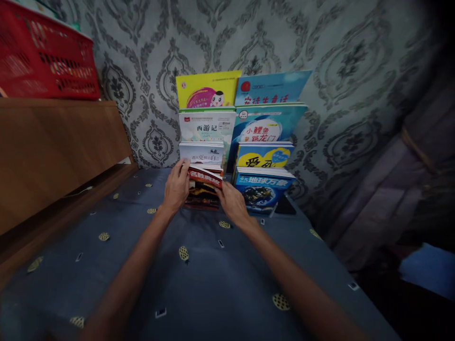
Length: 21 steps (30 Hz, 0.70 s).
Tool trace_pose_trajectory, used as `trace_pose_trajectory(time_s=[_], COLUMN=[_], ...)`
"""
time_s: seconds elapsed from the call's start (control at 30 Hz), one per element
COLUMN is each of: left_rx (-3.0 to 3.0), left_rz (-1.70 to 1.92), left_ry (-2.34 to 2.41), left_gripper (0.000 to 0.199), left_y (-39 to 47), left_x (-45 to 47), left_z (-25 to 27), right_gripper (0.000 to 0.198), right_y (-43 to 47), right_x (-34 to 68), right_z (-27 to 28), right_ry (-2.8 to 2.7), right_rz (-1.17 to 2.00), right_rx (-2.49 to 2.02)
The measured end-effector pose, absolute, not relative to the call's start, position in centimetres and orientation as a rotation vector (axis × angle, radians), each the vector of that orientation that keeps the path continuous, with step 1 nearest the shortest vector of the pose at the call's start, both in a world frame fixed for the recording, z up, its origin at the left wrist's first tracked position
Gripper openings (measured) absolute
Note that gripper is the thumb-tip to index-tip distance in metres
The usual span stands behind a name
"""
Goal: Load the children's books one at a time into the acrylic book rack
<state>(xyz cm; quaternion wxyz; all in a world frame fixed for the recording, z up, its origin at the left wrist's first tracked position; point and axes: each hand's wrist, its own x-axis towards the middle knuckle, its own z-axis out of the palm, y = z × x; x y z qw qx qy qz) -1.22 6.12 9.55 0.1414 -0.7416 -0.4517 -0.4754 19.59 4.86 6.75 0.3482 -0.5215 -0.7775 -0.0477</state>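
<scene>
Two columns of upright books stand one behind another against the wall. At the front of the left column is a dark book with a red title band (pixel 203 194). My left hand (pixel 177 185) grips its left edge, thumb at the front and fingers along the side and top. My right hand (pixel 232 202) is closed on its right edge near the top corner. Right behind it stand a pale book (pixel 202 154), a white-and-green book (pixel 206 125) and a yellow book (pixel 208 90). A blue book with an earth picture (pixel 261 194) fronts the right column, close beside my right hand.
The books stand on a dark blue patterned bed sheet (pixel 199 289). A wooden headboard or cabinet (pixel 60 151) rises on the left, with a red plastic basket (pixel 46 52) on top. Patterned wallpaper (pixel 149 90) is behind. A curtain (pixel 387 184) hangs at the right.
</scene>
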Motion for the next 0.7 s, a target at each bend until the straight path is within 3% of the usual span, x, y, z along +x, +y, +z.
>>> trace_pose_trajectory(time_s=[0.3, 0.4, 0.7], left_rx=[-2.131, -2.138, -2.126], left_rz=[-1.443, -1.445, -1.687], left_ry=[-1.344, -1.337, -1.300], left_gripper=[0.049, 0.050, 0.064], left_y=[6.2, 6.1, 6.7], left_x=[-1.7, -1.8, -1.2], left_z=[8.4, 8.3, 6.2], right_gripper=[0.016, 0.031, 0.048], right_y=[4.4, 4.3, 4.6], right_x=[18.7, 18.2, 17.6], right_z=[5.5, 5.5, 4.6], right_ry=[-1.753, -1.658, -1.637], right_rz=[-0.044, 0.022, 0.075], right_rx=[-1.330, -1.325, -1.224])
